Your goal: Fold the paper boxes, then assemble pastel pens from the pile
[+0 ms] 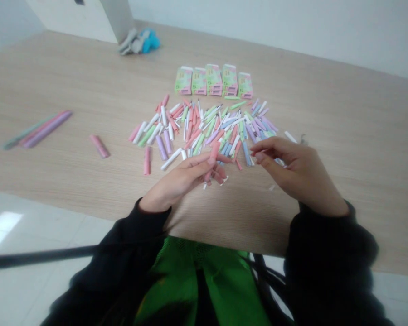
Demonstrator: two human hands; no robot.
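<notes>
My left hand is closed around a slim pink pen-like piece, tilted upright between thumb and fingers. Small white bits show below its lower end and by the fingertips; I cannot make out what they are. To the right, my right hand hovers at the near edge of a pile of pastel pen parts, thumb and fingers curved and slightly apart, with nothing visible between them. The pile mixes pink, white, green, blue and purple pieces, several with dark pointed tips. Both hands hide some of its near side.
Small green-and-pink boxes stand in a row behind the pile. Left of it lie a loose pink piece and several long pastel sticks. Grey and blue gloves rest near a white box-like object. The wooden table's front edge is close to me.
</notes>
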